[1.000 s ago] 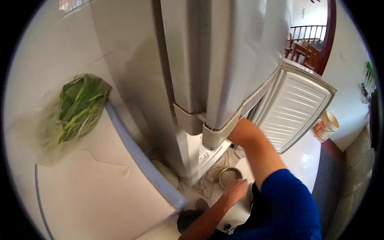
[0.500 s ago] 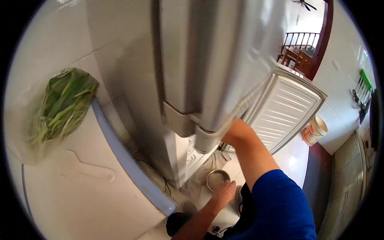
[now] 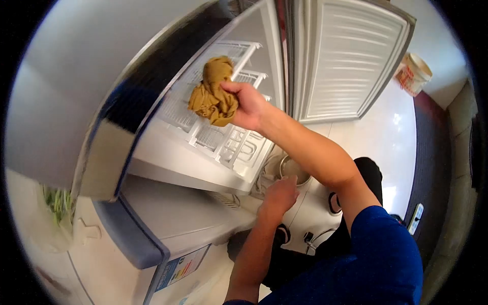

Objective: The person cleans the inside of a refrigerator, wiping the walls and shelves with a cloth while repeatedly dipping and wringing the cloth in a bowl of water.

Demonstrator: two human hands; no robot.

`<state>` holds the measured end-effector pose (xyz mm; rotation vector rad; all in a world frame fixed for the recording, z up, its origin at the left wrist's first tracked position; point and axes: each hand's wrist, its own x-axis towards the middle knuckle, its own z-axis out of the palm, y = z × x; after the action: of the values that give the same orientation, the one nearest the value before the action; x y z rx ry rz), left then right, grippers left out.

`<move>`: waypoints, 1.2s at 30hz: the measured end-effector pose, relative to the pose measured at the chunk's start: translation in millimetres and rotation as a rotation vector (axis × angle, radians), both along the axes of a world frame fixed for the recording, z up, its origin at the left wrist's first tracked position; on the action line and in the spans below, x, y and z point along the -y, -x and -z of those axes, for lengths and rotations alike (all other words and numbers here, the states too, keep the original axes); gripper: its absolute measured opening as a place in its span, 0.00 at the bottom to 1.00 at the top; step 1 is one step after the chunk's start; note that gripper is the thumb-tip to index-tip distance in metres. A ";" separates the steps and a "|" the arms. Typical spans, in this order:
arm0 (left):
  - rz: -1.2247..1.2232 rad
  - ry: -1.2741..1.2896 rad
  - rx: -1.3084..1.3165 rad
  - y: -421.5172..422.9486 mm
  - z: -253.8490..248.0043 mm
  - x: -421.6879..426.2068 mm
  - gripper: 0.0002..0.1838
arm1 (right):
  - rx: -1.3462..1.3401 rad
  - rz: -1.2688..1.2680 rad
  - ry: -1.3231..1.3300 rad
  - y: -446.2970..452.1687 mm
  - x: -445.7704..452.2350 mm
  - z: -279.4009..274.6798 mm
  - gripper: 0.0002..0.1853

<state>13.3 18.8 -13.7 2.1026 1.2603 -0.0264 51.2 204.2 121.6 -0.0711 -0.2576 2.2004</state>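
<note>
My right hand point(image 3: 246, 105) is closed around a crumpled mustard-brown cloth point(image 3: 216, 94), held up in front of the refrigerator's white wire shelves point(image 3: 223, 137). The refrigerator door point(image 3: 351, 56) stands wide open on the right. Lower down, my left hand point(image 3: 279, 195) is curled, its fingers turned away so that anything in them is hidden. Just beyond it, a round metal pot point(image 3: 295, 170) sits on the floor, partly covered by my right forearm. Pale crumpled fabric point(image 3: 262, 180) lies beside the pot.
To the left stands a white chest-like appliance point(image 3: 183, 203) with a grey-blue edge and a label. Green vegetables in a plastic bag point(image 3: 57, 206) rest on a surface at far left. A white bucket point(image 3: 414, 75) and a dark mat point(image 3: 434, 168) are on the right.
My right hand has come into view with the cloth, no longer hidden behind the refrigerator. The view has shifted and now looks into the shelves. My left hand stays low near the pot.
</note>
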 end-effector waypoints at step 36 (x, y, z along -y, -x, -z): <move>-0.130 0.063 0.215 -34.0 6.8 26.6 0.07 | 0.864 0.241 -1.064 240.2 -141.4 110.8 0.15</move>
<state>47.3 -7.8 -20.5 1.9094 1.2455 0.2084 -189.0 345.7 10.8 -0.4234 -1.7332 1.4329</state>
